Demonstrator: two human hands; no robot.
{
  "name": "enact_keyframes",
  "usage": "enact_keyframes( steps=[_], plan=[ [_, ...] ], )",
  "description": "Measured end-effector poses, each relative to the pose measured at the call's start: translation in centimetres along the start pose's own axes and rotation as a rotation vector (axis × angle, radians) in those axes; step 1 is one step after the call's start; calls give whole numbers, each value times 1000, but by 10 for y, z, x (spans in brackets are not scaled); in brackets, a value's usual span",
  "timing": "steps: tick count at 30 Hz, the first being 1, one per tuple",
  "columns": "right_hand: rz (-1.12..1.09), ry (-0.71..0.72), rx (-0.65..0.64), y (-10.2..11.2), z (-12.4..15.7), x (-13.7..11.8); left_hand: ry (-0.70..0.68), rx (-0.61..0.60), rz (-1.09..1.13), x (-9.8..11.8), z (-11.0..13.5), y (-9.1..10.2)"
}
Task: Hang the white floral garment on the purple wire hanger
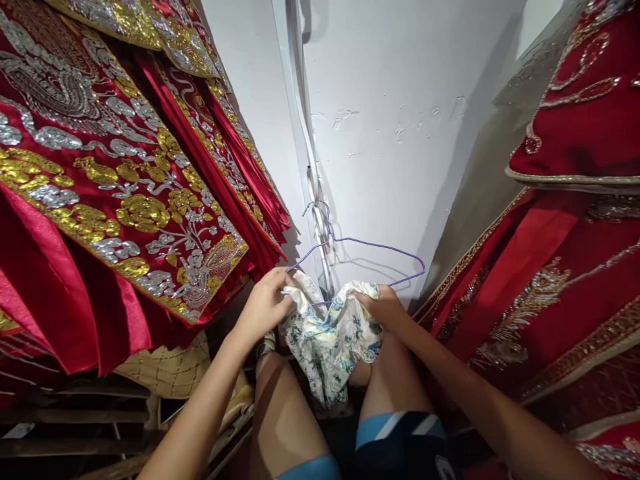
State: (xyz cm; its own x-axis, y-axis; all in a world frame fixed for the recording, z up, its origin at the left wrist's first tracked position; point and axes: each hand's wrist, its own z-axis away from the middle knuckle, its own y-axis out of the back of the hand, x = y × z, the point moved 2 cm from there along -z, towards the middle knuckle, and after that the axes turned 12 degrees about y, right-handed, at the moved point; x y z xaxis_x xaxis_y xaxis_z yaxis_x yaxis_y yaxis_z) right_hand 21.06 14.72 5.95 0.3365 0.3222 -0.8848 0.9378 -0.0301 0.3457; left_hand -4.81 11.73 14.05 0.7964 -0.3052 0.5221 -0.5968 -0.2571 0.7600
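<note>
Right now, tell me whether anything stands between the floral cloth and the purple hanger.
Nothing visible does: the floral cloth, held by the left hand and right hand, overlaps the lower bar of the purple hanger, whose left end is hidden.

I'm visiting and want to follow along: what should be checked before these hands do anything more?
1. Left hand gripping the floral garment: ok, at its upper left edge.
2. Right hand gripping it: ok, at its upper right edge.
3. Purple hanger's right end inside the cloth: not ok, it is bare.
4. Hanger hook caught on something: cannot tell.
5. Garment apart from the red costume on the right: ok.
</note>
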Motion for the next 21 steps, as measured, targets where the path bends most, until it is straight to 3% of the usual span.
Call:
enact_keyframes(
  steps=[4, 6, 8, 10, 12, 15, 17, 19, 21],
  plan=[
    [18, 72, -33, 3, 4, -3, -16, 99, 36, 7, -13, -6],
    [66, 172, 97, 18, 3, -5, -32, 124, 53, 2, -17, -5],
    [123, 248, 321, 40, -1, -3, -45, 147, 34, -4, -19, -2],
    [164, 247, 444, 64, -8, 1, -56, 155, -4, -8, -20, 2],
    [146, 197, 319, 84, -17, 3, -71, 153, -52, -8, -22, 4],
    [24, 66, -38, 106, -25, -6, -42, 210, -116, -9, -25, 9],
    [-126, -7, -205, 113, -22, -18, 18, 279, -105, -14, -27, 12],
    [-345, -30, -237, 111, -15, -27, 117, 290, -22, -22, -28, 12],
    [-547, -3, -122, 99, -8, -28, 219, 213, 99, -29, -27, 6]
  ],
)
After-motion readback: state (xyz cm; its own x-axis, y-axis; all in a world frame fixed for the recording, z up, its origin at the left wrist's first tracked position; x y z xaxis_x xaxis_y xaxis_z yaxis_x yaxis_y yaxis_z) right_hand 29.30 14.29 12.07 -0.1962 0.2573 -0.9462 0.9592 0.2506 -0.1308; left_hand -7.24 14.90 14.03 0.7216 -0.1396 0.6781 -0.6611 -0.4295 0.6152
